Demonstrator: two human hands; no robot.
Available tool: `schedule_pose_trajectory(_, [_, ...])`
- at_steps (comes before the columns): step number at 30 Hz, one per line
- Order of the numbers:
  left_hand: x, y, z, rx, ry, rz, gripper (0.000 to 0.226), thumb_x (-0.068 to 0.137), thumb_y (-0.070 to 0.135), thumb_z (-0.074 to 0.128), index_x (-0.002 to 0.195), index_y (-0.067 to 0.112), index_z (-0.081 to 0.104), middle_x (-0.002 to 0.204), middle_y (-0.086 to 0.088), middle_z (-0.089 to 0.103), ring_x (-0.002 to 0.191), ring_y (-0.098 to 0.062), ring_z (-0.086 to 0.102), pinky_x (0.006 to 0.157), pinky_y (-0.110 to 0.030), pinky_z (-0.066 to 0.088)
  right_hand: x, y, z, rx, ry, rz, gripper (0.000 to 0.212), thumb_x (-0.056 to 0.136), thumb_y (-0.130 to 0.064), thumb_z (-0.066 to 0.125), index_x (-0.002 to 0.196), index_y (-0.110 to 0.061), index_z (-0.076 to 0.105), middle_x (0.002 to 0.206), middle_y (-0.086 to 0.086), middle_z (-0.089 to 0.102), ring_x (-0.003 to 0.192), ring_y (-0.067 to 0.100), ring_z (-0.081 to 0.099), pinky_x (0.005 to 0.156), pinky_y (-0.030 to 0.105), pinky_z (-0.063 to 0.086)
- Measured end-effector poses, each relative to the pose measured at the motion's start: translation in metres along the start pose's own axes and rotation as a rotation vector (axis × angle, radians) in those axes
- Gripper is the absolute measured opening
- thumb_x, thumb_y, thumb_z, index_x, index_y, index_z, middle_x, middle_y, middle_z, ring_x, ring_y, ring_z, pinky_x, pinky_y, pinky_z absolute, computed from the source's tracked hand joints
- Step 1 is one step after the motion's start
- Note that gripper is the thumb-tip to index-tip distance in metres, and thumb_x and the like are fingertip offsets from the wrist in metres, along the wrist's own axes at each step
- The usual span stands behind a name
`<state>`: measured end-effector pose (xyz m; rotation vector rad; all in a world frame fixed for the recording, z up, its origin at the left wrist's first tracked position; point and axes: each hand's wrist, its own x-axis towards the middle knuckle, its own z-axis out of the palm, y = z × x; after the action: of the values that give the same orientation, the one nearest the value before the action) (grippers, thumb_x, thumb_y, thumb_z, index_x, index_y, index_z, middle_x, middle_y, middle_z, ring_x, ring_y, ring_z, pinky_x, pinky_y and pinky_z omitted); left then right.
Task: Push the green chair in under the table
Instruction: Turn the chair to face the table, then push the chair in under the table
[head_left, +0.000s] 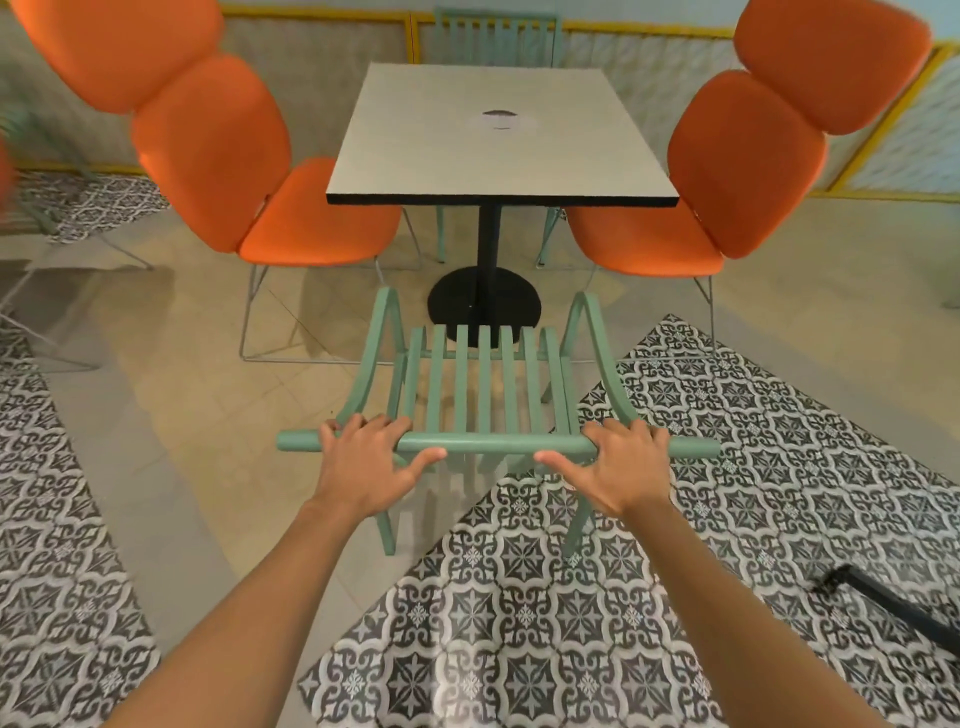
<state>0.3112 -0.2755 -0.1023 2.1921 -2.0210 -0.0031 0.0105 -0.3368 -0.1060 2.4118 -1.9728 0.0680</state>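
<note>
The green chair (483, 384) with a slatted seat and curved armrests stands right in front of me, facing the table (498, 150). Its seat lies short of the table's near edge, with the front close to the black pedestal base (483, 301). My left hand (363, 462) grips the left part of the chair's round top rail (488, 444), fingers curled over it. My right hand (618, 465) grips the same rail on the right. The tabletop is pale with a black edge.
One orange padded chair (244, 171) stands left of the table and another orange chair (727, 176) stands right of it. A second green chair (496, 36) sits at the far side. A black bar (893, 603) lies on the patterned floor at lower right.
</note>
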Motion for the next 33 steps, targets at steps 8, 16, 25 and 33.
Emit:
schedule_pose_trajectory(8, [0.089,-0.002,0.009,0.002,-0.018,-0.015,0.078,0.075,0.086,0.015,0.108,0.032,0.062,0.101,0.006,0.069,0.093,-0.023,0.05,0.078,-0.043,0.028,0.091,0.011,0.005,0.028,0.041,-0.037,0.108,0.065,-0.098,0.008,0.114,-0.022,0.068,0.108,0.003,0.071,0.099,0.029,0.06,0.09,0.045,0.043])
schedule_pose_trajectory(16, [0.188,-0.012,0.02,-0.003,-0.009,-0.024,0.083,0.075,0.086,0.011,0.113,0.032,0.061,0.109,0.006,0.067,0.097,-0.024,0.05,0.079,-0.043,0.029,0.194,0.013,0.014,0.026,0.05,-0.035,0.094,0.067,-0.098,0.014,0.094,-0.028,0.07,0.085,-0.004,0.067,0.086,0.022,0.055,0.083,0.041,0.036])
schedule_pose_trajectory(25, [0.304,-0.03,0.031,-0.016,-0.01,-0.009,0.083,0.075,0.087,0.011,0.111,0.032,0.062,0.103,0.005,0.067,0.093,-0.023,0.049,0.078,-0.043,0.031,0.308,0.012,0.02,0.025,0.057,-0.02,0.091,0.067,-0.097,0.015,0.093,-0.029,0.068,0.085,-0.004,0.065,0.087,0.023,0.058,0.087,0.041,0.038])
schedule_pose_trajectory(33, [0.373,-0.036,0.037,-0.042,-0.011,0.007,0.076,0.076,0.087,0.015,0.105,0.032,0.06,0.1,0.005,0.067,0.094,-0.023,0.05,0.077,-0.042,0.027,0.373,0.015,0.023,0.047,0.028,-0.008,0.086,0.066,-0.098,0.015,0.085,-0.029,0.064,0.082,-0.005,0.062,0.087,0.022,0.055,0.089,0.044,0.038])
